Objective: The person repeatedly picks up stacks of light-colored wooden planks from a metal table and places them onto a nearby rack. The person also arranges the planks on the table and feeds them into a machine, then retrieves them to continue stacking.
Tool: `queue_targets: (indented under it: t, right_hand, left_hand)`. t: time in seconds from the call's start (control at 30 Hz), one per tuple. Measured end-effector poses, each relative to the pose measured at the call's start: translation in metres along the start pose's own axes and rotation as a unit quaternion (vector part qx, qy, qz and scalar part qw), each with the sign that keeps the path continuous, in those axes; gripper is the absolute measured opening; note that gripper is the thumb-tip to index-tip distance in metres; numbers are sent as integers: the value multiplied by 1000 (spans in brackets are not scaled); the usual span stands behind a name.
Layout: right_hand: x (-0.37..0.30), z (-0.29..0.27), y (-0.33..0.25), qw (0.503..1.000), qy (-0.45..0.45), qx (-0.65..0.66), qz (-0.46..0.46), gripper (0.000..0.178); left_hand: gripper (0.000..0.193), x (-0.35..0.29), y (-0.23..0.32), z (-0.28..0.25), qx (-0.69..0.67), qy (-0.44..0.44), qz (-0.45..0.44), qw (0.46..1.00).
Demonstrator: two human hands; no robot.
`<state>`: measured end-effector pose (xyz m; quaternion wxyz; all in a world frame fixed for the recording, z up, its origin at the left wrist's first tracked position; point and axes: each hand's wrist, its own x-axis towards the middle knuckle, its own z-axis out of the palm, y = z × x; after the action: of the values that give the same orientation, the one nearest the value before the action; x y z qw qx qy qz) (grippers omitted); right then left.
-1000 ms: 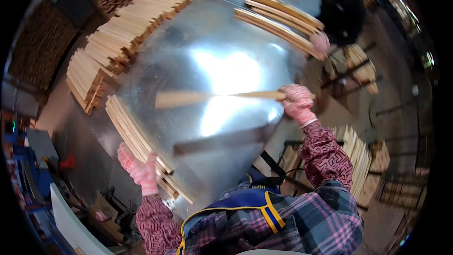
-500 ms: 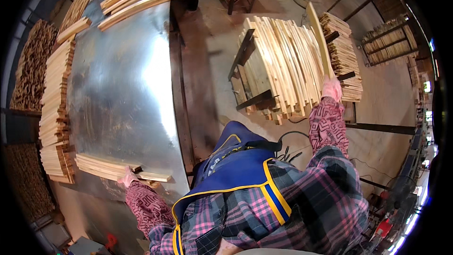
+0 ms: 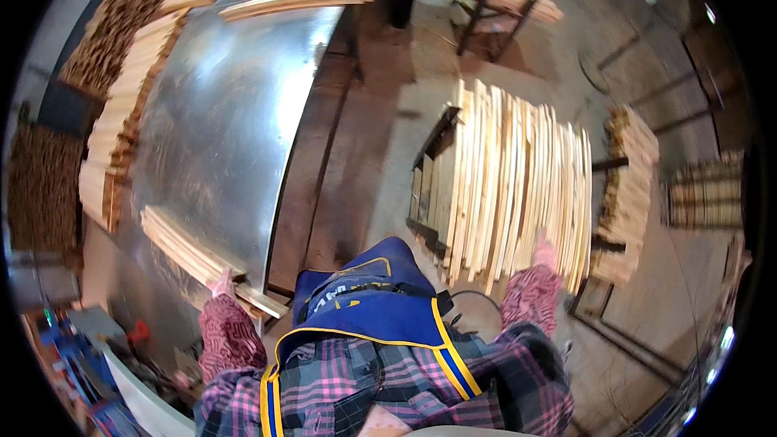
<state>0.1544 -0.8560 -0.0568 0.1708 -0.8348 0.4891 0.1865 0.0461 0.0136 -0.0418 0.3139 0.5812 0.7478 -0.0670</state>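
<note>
The left hand, in a pink knitted glove, is rested on the near end of a short stack of wooden slats that lies at the near edge of the metal-topped desk; the stack seems to be steadied there so that its ends stay flush, though whether the fingers are curled round a slat cannot be told. The right hand is set against the near ends of the slats stacked on the rack to the right of the desk, and its fingers are hidden too. Further slat piles are kept along the desk's far-left edge and far end, so its middle is left bare. A strip of floor is left open between desk and rack.
</note>
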Motion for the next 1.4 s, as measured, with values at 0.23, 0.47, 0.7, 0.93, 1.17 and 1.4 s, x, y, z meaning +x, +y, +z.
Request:
queue_targets:
  t: [0.23, 0.47, 0.7, 0.93, 1.17, 1.4]
  right_hand:
    - [-17, -48, -111, 987, 139, 55, -55, 72]
    - [-50, -36, -354, 882, 230, 200, -359, 56]
    - [-130, 40, -585, 854, 98, 103, -500, 56]
    - [-150, 85, -784, 811, 115, -96, -566, 70]
    - [-171, 116, -973, 657, 175, -124, -723, 106]
    - [-177, 150, -1061, 783, -28, -215, -583, 103]
  left_hand:
    - [117, -35, 44, -7, 185, 93, -12, 978]
    - [103, -68, 167, -3, 260, 215, 329, 882]
    - [103, -67, 209, 63, 170, -22, 378, 910]
    - [99, -61, 204, 73, 229, 24, 318, 920]
    - [94, -77, 263, 100, 224, 37, 173, 958]
    - [90, -85, 333, 123, 205, -48, 198, 957]
